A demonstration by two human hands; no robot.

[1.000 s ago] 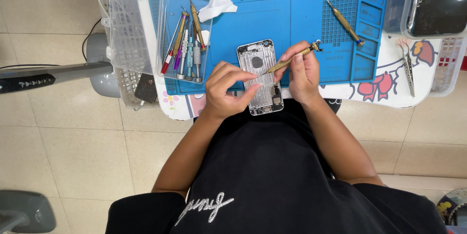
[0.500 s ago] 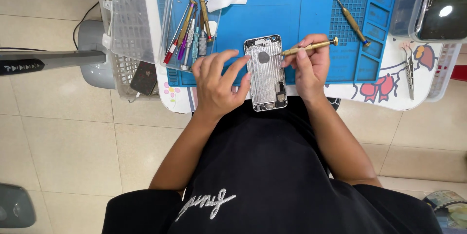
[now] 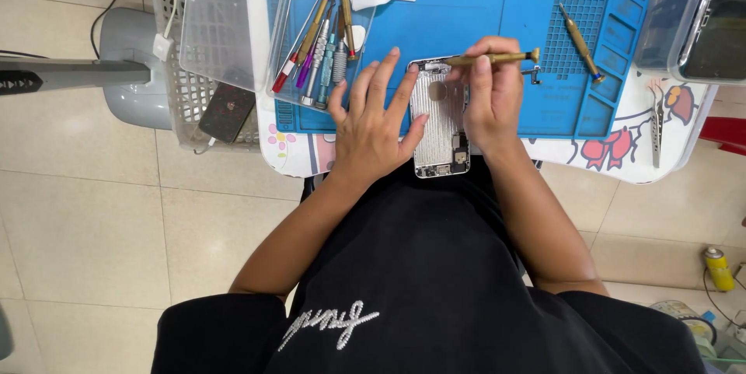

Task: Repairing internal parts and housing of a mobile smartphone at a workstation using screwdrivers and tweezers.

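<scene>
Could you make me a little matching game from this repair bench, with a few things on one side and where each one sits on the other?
Things:
1. brass screwdriver
2. opened phone shell
3. bundle of tools
4. tweezers

Places:
A. in the clear tray at the mat's left
B. on the white tabletop, right of the blue mat
C. held in the right hand
D. steadied under the left hand

Pairs: 1-C, 2-D, 3-A, 4-B

Left hand (image 3: 374,131) steadies phone housing (image 3: 439,121); right hand (image 3: 491,98) holds screwdriver (image 3: 486,58).
</scene>
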